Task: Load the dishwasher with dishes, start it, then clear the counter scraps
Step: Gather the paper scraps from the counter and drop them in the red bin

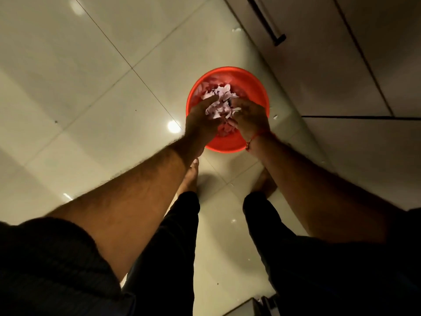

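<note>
While both hands (201, 119) (249, 118) grip scraps (219, 103) over red bin (252, 80), cabinet (341, 76) beside, stray bits (237, 29) on floor (79, 87).

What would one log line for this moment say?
step: clearing scraps | left hand and right hand: cupped together around pale purple scraps | where: above red bin on tiled floor | spills: small bits beside bin
</note>
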Tool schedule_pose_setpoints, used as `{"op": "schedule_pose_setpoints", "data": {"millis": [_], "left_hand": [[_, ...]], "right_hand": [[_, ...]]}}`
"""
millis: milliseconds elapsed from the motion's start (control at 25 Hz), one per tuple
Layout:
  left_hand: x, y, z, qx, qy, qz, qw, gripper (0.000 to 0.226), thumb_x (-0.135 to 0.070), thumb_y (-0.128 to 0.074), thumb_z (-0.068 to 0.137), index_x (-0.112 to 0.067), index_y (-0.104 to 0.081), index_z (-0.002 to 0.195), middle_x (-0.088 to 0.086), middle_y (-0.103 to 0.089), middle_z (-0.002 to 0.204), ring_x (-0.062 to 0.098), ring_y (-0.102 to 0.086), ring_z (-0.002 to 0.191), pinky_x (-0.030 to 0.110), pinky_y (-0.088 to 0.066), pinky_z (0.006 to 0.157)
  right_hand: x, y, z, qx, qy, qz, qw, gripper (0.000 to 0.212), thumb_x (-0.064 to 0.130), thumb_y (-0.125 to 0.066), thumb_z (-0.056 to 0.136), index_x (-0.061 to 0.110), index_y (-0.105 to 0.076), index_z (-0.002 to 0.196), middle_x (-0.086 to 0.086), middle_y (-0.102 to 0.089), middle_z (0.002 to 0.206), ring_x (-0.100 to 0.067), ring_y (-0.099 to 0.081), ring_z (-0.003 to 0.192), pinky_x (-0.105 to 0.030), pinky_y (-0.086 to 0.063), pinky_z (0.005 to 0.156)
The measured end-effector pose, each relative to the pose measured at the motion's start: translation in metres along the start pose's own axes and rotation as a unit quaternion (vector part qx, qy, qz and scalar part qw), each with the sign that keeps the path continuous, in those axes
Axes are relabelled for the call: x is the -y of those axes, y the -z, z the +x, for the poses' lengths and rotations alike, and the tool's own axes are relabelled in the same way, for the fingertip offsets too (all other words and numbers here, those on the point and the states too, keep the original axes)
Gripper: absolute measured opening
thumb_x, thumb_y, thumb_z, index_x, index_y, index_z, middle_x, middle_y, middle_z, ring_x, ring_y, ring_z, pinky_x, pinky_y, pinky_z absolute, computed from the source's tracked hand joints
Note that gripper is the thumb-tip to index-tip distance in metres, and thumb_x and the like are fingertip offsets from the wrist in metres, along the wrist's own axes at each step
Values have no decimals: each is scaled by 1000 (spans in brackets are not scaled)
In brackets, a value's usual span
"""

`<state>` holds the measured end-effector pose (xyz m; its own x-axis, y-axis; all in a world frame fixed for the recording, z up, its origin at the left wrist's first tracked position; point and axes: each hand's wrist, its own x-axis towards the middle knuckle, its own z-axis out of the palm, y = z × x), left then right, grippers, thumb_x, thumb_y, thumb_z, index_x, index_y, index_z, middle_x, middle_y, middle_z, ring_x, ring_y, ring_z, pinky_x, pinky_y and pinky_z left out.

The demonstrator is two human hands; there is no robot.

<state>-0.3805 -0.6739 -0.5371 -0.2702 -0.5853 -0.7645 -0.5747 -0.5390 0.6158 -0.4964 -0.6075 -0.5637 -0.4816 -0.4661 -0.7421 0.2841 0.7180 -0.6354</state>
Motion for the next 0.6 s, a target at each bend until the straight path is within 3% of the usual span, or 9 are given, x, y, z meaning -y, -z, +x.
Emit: {"op": "schedule_pose_setpoints", "data": {"millis": [80,160,240,280,360,440,520,600], "left_hand": [[8,3,5,-17,0,59,998,55,-5,-71,85,-34,-62,131,-4,-58,141,17,-54,127,36,-49,105],[10,4,9,-45,-17,81,996,36,-10,-73,83,-28,-68,114,-5,-69,118,18,-65,111,40,-56,96],[6,3,8,-76,-39,119,989,18,-10,-73,82,-22,-68,94,-7,-71,94,19,-71,93,38,-58,87],[3,3,7,-82,-45,143,985,14,-10,-72,82,-21,-68,90,-7,-72,91,18,-71,91,33,-57,86],[-2,3,3,-65,-56,175,981,14,-12,-71,84,-20,-69,96,-8,-70,98,16,-67,99,21,-49,82],[-4,3,-5,-14,-70,163,984,31,-14,-73,87,-19,-66,116,-7,-63,118,13,-57,111,20,-44,86],[-6,8,-14,-3,-94,152,984,45,-15,-74,87,-19,-61,130,-1,-56,137,16,-51,121,27,-46,97],[-13,15,-24,-17,-117,159,980,46,-11,-72,87,-17,-60,131,2,-52,141,16,-49,124,25,-43,101]], "right_hand": [[-11,-2,15,-22,-12,-31,999,38,7,-53,74,31,-75,93,0,-72,110,-23,-67,110,-48,-54,97],[3,-1,6,-54,-26,-73,995,27,6,-58,79,26,-73,89,2,-72,98,-23,-69,101,-40,-55,93],[13,2,-8,-85,2,-131,988,15,8,-63,86,21,-71,89,3,-68,89,-19,-65,90,-17,-50,80],[14,3,-13,-99,21,-161,982,12,9,-63,88,16,-72,92,2,-69,90,-16,-63,87,-12,-46,75],[14,3,-18,-74,38,-159,984,18,5,-63,85,13,-73,98,-4,-73,100,-20,-65,94,-26,-52,86],[14,2,-24,-2,21,-113,993,31,0,-65,82,18,-70,108,-9,-69,118,-26,-63,111,-41,-52,97],[17,3,-31,10,19,-98,995,35,4,-66,85,18,-67,117,-9,-65,126,-26,-59,118,-42,-50,100],[20,5,-40,-3,25,-83,996,33,7,-62,88,16,-67,120,-9,-67,124,-25,-61,117,-42,-50,100]]}}
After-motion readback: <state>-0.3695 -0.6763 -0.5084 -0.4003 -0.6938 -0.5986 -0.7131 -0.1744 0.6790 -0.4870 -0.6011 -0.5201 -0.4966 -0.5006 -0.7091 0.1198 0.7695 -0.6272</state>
